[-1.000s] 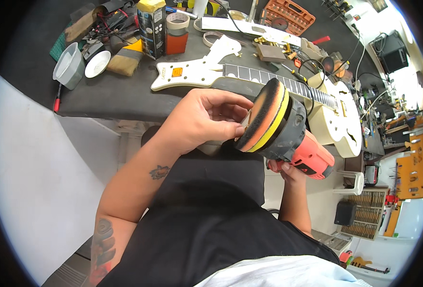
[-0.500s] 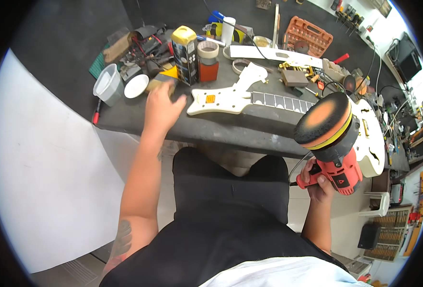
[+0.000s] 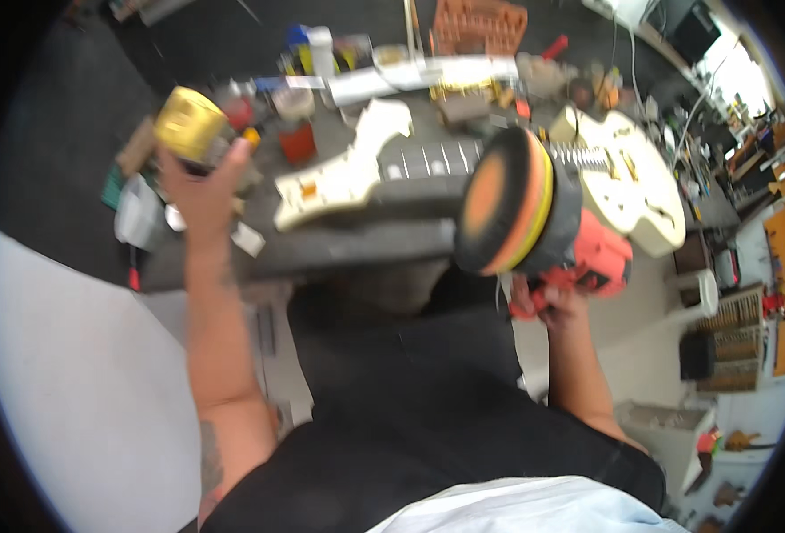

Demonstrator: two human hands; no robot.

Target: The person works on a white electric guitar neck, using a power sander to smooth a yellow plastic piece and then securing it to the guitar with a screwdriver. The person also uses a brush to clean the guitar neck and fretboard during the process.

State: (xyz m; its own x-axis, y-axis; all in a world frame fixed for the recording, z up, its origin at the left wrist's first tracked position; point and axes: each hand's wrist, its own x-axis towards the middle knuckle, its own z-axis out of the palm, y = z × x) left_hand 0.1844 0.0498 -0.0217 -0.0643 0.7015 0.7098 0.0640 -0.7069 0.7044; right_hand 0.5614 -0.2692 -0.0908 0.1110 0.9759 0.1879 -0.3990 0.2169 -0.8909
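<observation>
My left hand, blurred by motion, is wrapped around a black bottle with a yellow top, raised above the left part of the bench. Its lower part is hidden by the hand. My right hand grips the handle of a red power polisher. The polisher's round orange-and-black foam pad faces left. Behind it on the bench lies an electric guitar: cream body to the right, fretted neck in the middle, cream headstock at left. The polisher partly covers the guitar.
A translucent plastic tub stands at the bench's left end, with a red-handled tool beside it. A tape roll sits above a reddish block. An orange tool case lies at the back. A white stool is at right.
My left hand has taken hold of the yellow-topped bottle and lifted it off the bench. The polisher has tilted, its pad turning left. The whole view has shifted.
</observation>
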